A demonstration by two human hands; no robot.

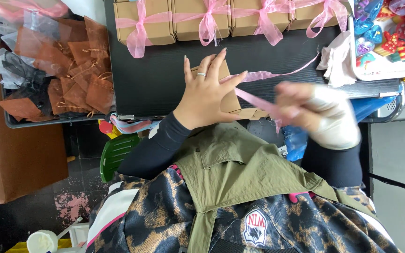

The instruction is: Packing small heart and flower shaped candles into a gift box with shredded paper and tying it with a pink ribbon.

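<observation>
The left hand (207, 91) lay flat, fingers spread, pressing a small cardboard box (228, 93) onto the black desk (165, 70). The blurred right hand (312, 112) pinched a pink ribbon (258, 100) running from the box.

Your left hand (206, 91) is lying flat with the palm down, its fingers (220, 58) spreading wide and pointing away from you, a ring showing on one of them. Your right hand (311, 110) is hovering to the side, blurred, its fingers curling in toward the thumb in a pinch. Both forearms, in dark sleeves, are angling outward from your chest.
</observation>
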